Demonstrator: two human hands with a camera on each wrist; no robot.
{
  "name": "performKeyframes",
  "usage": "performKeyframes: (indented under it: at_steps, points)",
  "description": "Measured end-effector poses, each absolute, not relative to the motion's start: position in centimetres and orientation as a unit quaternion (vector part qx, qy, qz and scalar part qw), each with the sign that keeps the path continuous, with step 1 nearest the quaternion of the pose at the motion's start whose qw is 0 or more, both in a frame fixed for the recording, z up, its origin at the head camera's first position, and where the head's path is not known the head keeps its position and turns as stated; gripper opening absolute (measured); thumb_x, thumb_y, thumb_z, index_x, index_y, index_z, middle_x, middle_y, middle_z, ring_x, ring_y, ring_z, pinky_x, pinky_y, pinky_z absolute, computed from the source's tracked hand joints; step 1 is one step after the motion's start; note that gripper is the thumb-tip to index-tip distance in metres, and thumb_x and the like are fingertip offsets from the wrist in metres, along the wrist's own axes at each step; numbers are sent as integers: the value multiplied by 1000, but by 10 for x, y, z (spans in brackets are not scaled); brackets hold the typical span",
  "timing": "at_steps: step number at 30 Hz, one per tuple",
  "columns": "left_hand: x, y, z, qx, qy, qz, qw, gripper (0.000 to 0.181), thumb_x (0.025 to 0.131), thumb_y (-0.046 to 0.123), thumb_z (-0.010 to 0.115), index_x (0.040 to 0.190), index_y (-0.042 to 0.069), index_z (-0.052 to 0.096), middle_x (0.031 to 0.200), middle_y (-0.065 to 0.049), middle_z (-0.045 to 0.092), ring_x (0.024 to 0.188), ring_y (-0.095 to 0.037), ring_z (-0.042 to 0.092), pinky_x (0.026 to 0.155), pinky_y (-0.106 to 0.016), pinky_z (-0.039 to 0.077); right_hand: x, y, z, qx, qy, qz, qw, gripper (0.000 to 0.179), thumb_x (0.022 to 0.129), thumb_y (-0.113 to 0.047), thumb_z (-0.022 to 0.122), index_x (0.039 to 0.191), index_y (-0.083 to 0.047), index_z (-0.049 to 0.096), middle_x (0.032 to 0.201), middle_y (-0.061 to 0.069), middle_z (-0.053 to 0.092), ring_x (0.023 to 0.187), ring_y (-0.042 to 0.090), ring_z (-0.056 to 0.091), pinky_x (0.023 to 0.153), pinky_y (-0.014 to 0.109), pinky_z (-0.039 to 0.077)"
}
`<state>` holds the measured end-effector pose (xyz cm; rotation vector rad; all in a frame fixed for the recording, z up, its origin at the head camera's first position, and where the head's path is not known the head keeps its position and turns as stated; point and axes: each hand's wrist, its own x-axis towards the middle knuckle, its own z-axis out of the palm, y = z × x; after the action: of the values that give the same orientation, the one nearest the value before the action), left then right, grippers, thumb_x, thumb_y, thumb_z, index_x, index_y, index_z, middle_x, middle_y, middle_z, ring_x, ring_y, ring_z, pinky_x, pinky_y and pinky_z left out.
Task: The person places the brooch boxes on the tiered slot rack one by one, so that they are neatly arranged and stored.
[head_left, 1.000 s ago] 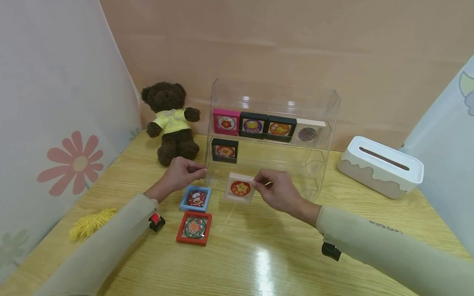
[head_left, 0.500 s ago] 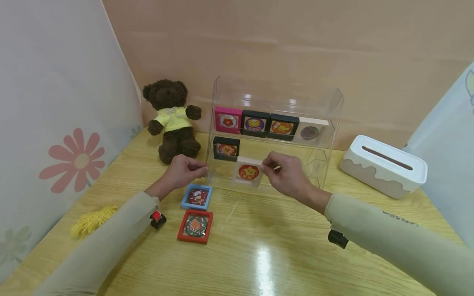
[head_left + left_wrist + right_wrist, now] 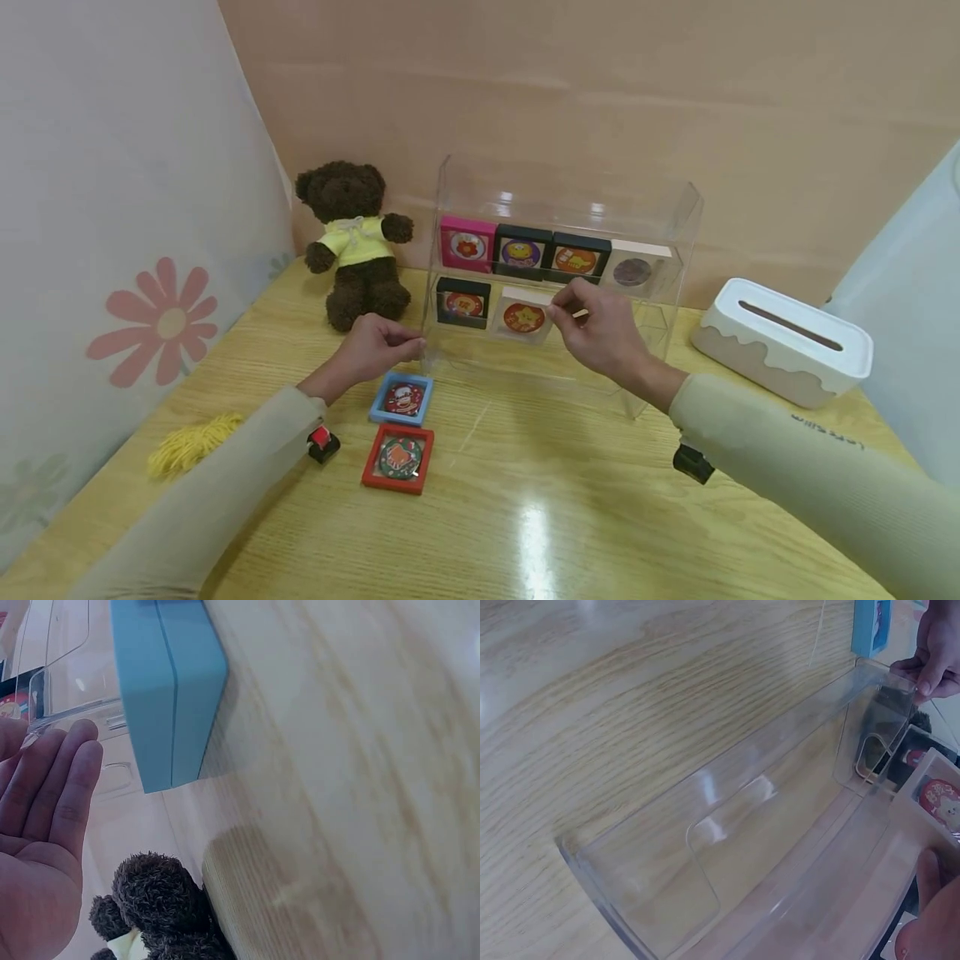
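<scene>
A clear tiered display rack stands at the back of the table. My left hand pinches its lower left side edge between thumb and fingers; the right wrist view shows this grip too. My right hand pinches the right edge of a white square badge frame with a red round badge and yellow star. That frame stands at the rack's middle tier, right of a black badge frame with a small gap. On the tier above sit a pink frame, two black frames and a white one.
A blue badge frame and a red badge frame lie on the table before the rack. A brown teddy bear sits left of it, a white tissue box right. Yellow yarn lies beside my left sleeve.
My right hand has carried the white frame up and to the right, from in front of the rack to its middle tier. The left hand keeps its grip on the rack's edge.
</scene>
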<state>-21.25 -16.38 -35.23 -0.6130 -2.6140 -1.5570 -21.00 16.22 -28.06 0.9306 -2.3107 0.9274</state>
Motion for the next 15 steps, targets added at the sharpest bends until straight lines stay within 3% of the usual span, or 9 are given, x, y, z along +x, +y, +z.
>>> performKeyframes:
  at_steps: [15]
  points:
    - [-213, -164, -353, -195, -840, -507, 14, 18, 91, 11, 66, 98, -4, 73, 84, -11, 71, 75, -25, 69, 65, -31, 56, -224, 158, -280, 305, -852, 340, 257, 6, 89, -3, 64, 88, 2, 61, 83, 9, 64, 75, 20, 64, 62, 33, 56]
